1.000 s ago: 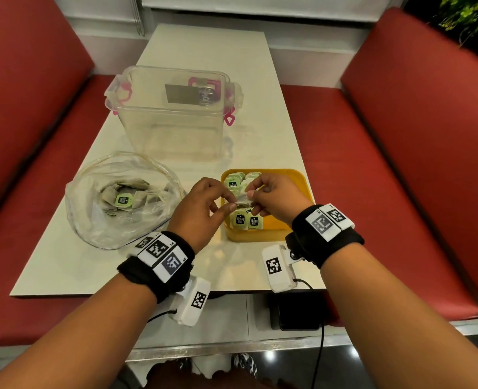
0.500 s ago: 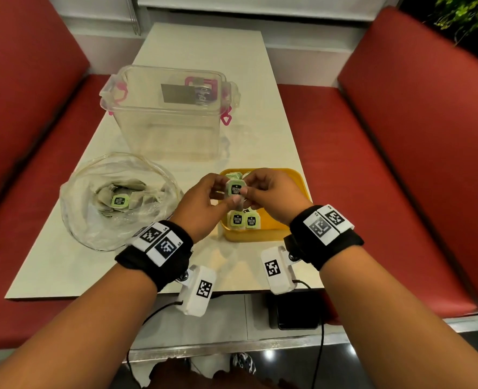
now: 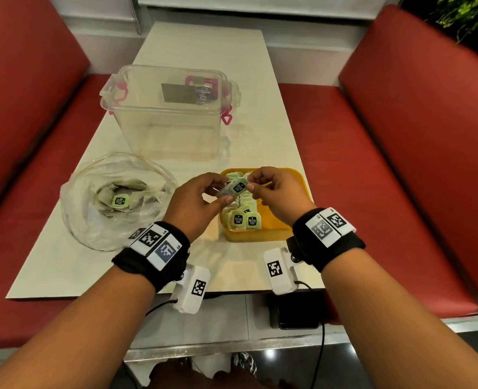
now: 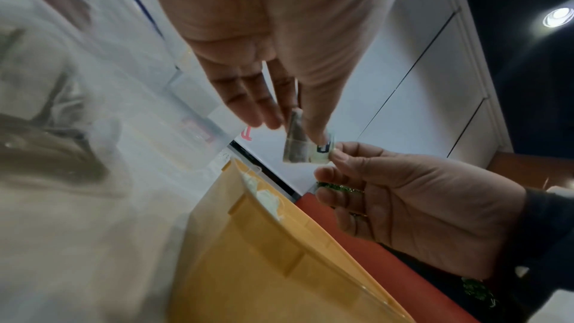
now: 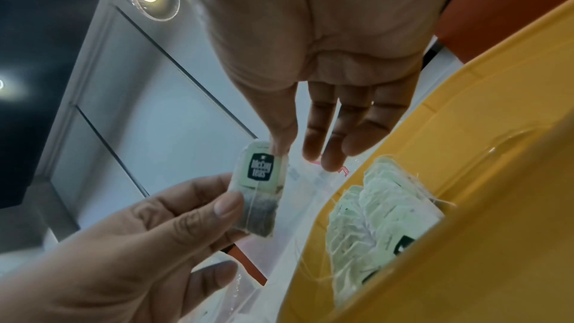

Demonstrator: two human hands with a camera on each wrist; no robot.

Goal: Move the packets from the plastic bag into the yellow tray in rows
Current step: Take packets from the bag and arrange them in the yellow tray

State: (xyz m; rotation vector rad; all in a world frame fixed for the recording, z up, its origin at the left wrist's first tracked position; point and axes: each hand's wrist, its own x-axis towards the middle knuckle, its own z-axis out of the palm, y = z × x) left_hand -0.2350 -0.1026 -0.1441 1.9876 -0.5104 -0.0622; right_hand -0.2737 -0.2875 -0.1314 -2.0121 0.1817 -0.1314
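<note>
Grip: both hands pinching one small green-labelled tea packet [image 3: 236,188] — left hand [image 3: 194,204] clamped on the dark bag end, right hand [image 3: 277,192] clamped on the label end.
Left fingers: thumb and index [image 4: 317,129] closed on the packet, the other fingers loose and held off it.
Right fingers: thumb tip [image 5: 281,149] pressed on the label's top edge; the rest of them hang slack.
Packet position: in the air, above the far half of the rectangular yellow plastic tray [image 3: 299,183], not yet set down.
Tray contents: row of standing packets [image 3: 242,211] along the left side, labels facing the person; right side of the tray bare.
Source: crumpled clear plastic bag [image 3: 92,220] on the pale surface [image 3: 260,136] to the left, more packets [image 3: 120,200] lying inside.
Beyond: clear plastic lidded box [image 3: 170,113] with pink clips, behind bag and tray.
Step, as I read it: straightening the packet before slotting it into the row.
Risk: thin paper held at both ends — pull the hands apart too hard and it may tear, or the label may part from the bag.
Risk: pushing it in carelessly could topple the standing row, since those packets look lightly propped.
</note>
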